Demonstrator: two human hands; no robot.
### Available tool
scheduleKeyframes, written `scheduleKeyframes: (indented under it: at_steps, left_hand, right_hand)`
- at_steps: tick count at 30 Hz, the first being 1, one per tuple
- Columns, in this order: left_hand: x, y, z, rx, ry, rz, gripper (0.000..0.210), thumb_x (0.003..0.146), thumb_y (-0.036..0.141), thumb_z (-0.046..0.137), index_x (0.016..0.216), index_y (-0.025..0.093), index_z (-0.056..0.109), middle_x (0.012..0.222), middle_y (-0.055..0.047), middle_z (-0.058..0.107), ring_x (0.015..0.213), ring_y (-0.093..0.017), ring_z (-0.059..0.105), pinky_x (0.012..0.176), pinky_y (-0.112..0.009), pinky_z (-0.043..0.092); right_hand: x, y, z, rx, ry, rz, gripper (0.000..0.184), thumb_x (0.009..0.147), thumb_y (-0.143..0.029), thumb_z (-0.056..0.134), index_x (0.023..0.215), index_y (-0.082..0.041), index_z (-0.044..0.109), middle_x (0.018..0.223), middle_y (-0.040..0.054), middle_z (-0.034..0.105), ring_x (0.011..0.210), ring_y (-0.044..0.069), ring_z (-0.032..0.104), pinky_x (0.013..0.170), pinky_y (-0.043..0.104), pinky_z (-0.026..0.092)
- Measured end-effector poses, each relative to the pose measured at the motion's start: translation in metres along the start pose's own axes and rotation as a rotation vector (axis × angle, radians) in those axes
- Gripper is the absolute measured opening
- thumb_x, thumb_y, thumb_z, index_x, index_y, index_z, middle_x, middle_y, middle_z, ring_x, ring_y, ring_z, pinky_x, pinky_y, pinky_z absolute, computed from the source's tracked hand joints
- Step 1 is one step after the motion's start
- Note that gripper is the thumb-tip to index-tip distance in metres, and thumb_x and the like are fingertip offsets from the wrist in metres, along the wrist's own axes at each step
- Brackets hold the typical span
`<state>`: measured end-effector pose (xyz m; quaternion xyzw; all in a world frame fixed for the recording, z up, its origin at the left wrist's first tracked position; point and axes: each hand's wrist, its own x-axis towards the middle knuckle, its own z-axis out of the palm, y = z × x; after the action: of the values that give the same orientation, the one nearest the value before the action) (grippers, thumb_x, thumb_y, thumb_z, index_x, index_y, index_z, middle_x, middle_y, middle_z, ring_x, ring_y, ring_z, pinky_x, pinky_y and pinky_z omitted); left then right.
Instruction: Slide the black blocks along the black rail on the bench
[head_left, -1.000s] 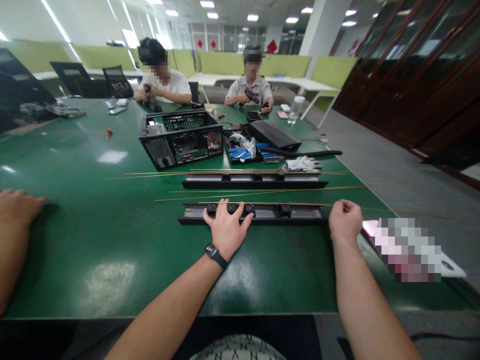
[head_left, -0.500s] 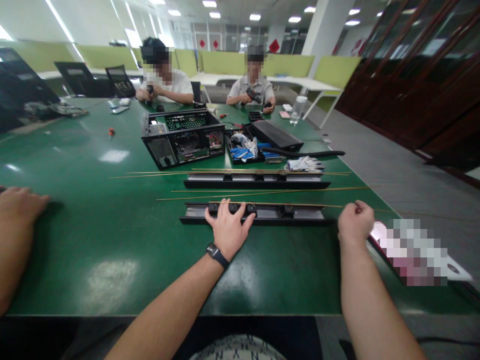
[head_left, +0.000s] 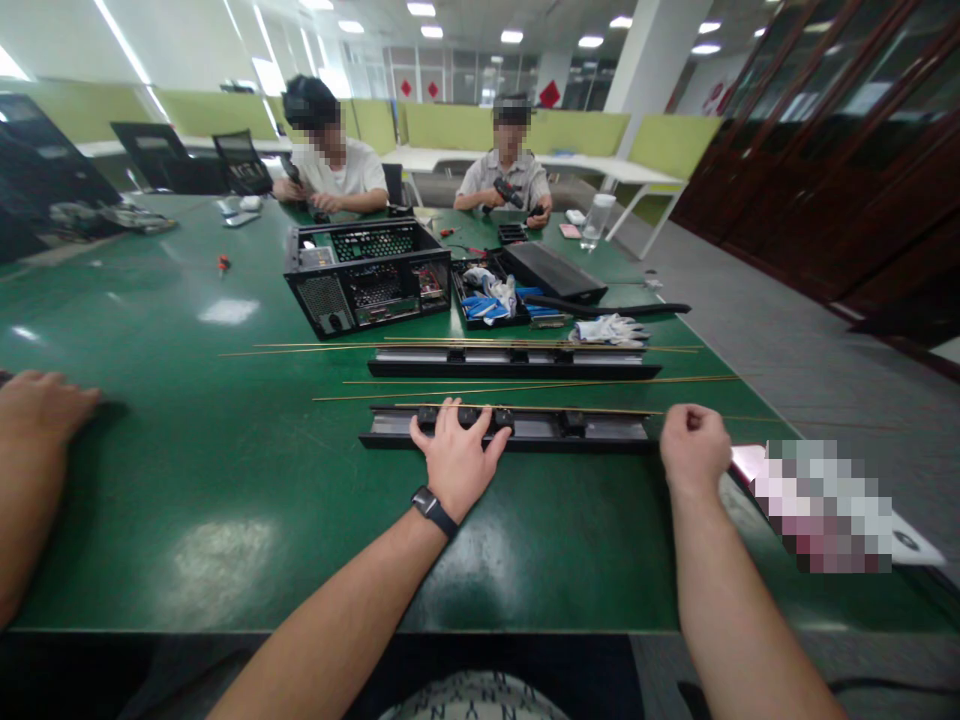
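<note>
My left hand [head_left: 459, 455], with a dark watch on its wrist, lies spread over several small black blocks [head_left: 504, 418] seated along the nearer black-and-silver rail [head_left: 615, 428]. Its fingers are apart and press on the blocks. Another black block [head_left: 572, 424] sits farther right in the same rail. To the right of the rail's end, my right hand [head_left: 696, 445] is closed around a thin brass-coloured rod [head_left: 607, 411]. That rod runs left along the top of the blocks, and its other end sticks out to the right of my fist.
Beyond are loose rods [head_left: 450, 391] and a second rail [head_left: 517, 365] with blocks. Farther back stand an open computer case [head_left: 367, 280], a tray with gloves [head_left: 491, 295] and a glass jar [head_left: 598, 222]. Someone's hand [head_left: 45, 405] rests at left; two people sit opposite.
My right hand has shifted slightly left, and the rod has slid left with it over the blocks. My left hand stays in place.
</note>
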<state>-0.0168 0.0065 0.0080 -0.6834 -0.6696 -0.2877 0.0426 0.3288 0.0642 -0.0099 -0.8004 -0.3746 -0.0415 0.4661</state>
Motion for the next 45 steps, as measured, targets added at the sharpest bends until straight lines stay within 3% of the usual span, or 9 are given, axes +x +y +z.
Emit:
scheduleKeyframes:
  at_steps: [6, 11, 16, 20, 26, 31, 35, 39, 45]
  left_hand:
    - [0.001, 0.001, -0.001, 0.003, -0.003, -0.009, 0.040, 0.097, 0.059, 0.060, 0.128, 0.037, 0.074, 0.149, -0.018, 0.060, 0.142, -0.036, 0.050, 0.118, -0.071, 0.019]
    - [0.001, 0.001, -0.002, -0.003, -0.004, -0.007, 0.039, 0.098, 0.058, 0.060, 0.127, 0.037, 0.075, 0.147, -0.017, 0.062, 0.142, -0.036, 0.050, 0.118, -0.070, 0.019]
    - [0.001, 0.001, -0.001, -0.006, -0.007, -0.009, 0.039, 0.097, 0.058, 0.061, 0.128, 0.037, 0.074, 0.147, -0.017, 0.061, 0.143, -0.036, 0.050, 0.117, -0.071, 0.019]
    - [0.000, 0.000, -0.001, -0.006, -0.002, -0.001, 0.039, 0.098, 0.057, 0.060, 0.127, 0.037, 0.074, 0.147, -0.018, 0.061, 0.143, -0.035, 0.050, 0.117, -0.072, 0.019]
    - [0.000, 0.000, 0.000, -0.006, 0.005, -0.003, 0.040, 0.098, 0.058, 0.059, 0.128, 0.037, 0.074, 0.148, -0.017, 0.061, 0.143, -0.036, 0.050, 0.119, -0.071, 0.018]
    - [0.000, 0.001, 0.000, 0.000, 0.000, -0.009, 0.040, 0.098, 0.058, 0.059, 0.128, 0.037, 0.074, 0.147, -0.017, 0.061, 0.143, -0.036, 0.050, 0.118, -0.071, 0.019]
    - [0.000, 0.001, 0.000, 0.004, -0.006, -0.007, 0.040, 0.098, 0.058, 0.059, 0.129, 0.037, 0.074, 0.148, -0.018, 0.060, 0.143, -0.036, 0.049, 0.118, -0.072, 0.019]
    - [0.000, 0.001, -0.001, 0.003, -0.004, -0.005, 0.041, 0.098, 0.059, 0.058, 0.129, 0.037, 0.074, 0.148, -0.018, 0.060, 0.143, -0.036, 0.049, 0.118, -0.072, 0.018]
    - [0.001, 0.002, -0.002, 0.010, -0.014, -0.013, 0.040, 0.098, 0.058, 0.059, 0.128, 0.037, 0.074, 0.147, -0.017, 0.061, 0.142, -0.037, 0.050, 0.117, -0.072, 0.019]
  right_hand:
    - [-0.040, -0.035, -0.001, -0.118, -0.108, -0.247, 0.038, 0.092, -0.045, 0.048, 0.091, -0.020, 0.076, 0.087, 0.0111, 0.072, 0.091, 0.027, 0.057, 0.090, 0.042, 0.043]
    - [-0.063, -0.054, 0.001, -0.098, -0.159, -0.334, 0.034, 0.094, -0.043, 0.050, 0.095, -0.021, 0.076, 0.090, 0.0090, 0.073, 0.094, 0.025, 0.057, 0.096, 0.043, 0.036]
    - [-0.056, -0.049, 0.001, -0.123, -0.117, -0.260, 0.039, 0.094, -0.045, 0.048, 0.105, -0.020, 0.076, 0.092, 0.0105, 0.074, 0.093, 0.026, 0.059, 0.094, 0.044, 0.035]
    - [-0.049, -0.042, 0.001, -0.184, -0.083, -0.240, 0.040, 0.095, -0.044, 0.046, 0.100, -0.019, 0.077, 0.088, 0.0116, 0.073, 0.089, 0.027, 0.059, 0.089, 0.042, 0.036]
    - [-0.061, -0.049, 0.001, -0.162, -0.097, -0.405, 0.037, 0.096, -0.039, 0.045, 0.091, -0.020, 0.076, 0.084, 0.0094, 0.073, 0.088, 0.024, 0.061, 0.091, 0.041, 0.035]
    - [-0.075, -0.056, 0.005, -0.081, -0.177, -0.571, 0.035, 0.099, -0.041, 0.047, 0.098, -0.022, 0.077, 0.085, 0.0068, 0.074, 0.090, 0.023, 0.062, 0.095, 0.039, 0.035]
    - [-0.071, -0.055, 0.006, -0.059, -0.154, -0.505, 0.037, 0.098, -0.042, 0.048, 0.105, -0.020, 0.076, 0.088, 0.0086, 0.075, 0.088, 0.024, 0.063, 0.094, 0.039, 0.038]
    - [-0.061, -0.051, 0.002, -0.147, -0.097, -0.382, 0.038, 0.097, -0.041, 0.045, 0.095, -0.018, 0.076, 0.082, 0.0104, 0.073, 0.081, 0.024, 0.061, 0.086, 0.038, 0.039]
    - [-0.070, -0.057, -0.001, -0.101, -0.148, -0.485, 0.035, 0.097, -0.037, 0.044, 0.091, -0.019, 0.074, 0.083, 0.0089, 0.073, 0.082, 0.023, 0.061, 0.087, 0.037, 0.039]
